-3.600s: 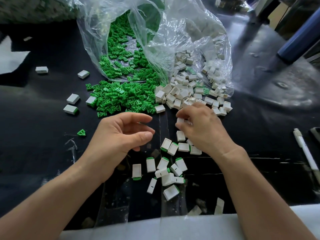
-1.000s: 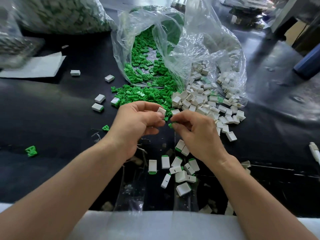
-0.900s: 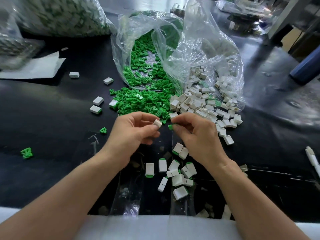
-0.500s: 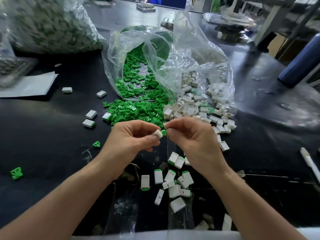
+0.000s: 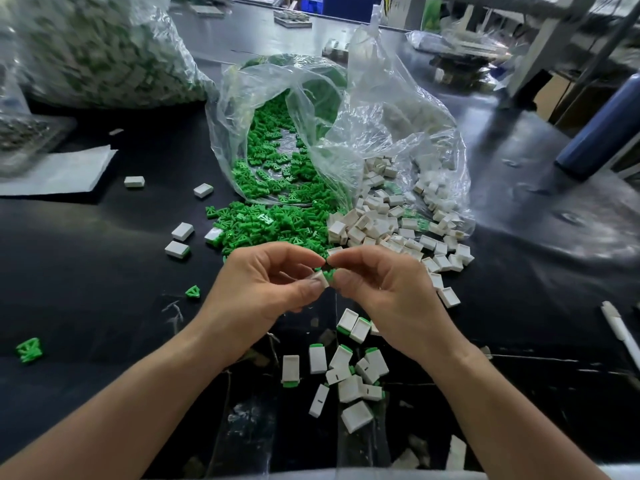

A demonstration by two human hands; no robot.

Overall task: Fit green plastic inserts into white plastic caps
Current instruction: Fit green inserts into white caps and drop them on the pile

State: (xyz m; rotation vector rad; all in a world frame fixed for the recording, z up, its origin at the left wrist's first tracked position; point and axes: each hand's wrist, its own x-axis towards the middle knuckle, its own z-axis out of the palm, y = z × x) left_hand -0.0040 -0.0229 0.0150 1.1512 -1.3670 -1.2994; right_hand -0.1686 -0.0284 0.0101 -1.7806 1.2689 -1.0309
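Black, glossy bench (image 5: pixel 86 271) spreading under and around the left hand (image 5: pixel 266 292) and the right hand (image 5: pixel 391 292). Pale glare on it well to the right of the right hand. Past that glare, a dark blue cylinder (image 5: pixel 602 133) on the bench, with a grey metal frame (image 5: pixel 540 53) behind. Far beyond both hands, blurred blue crates (image 5: pixel 313 1). Well left of the left hand, a white paper sheet (image 5: pixel 59 171) lying flat.

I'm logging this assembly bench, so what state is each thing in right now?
left hand, pinching the white cap
right hand, pinching the green insert
green insert, touching the white cap, partly showing
clear bag, open, on its side, loose inserts spilled out
finished pieces, loose heap on the table, green ends visible
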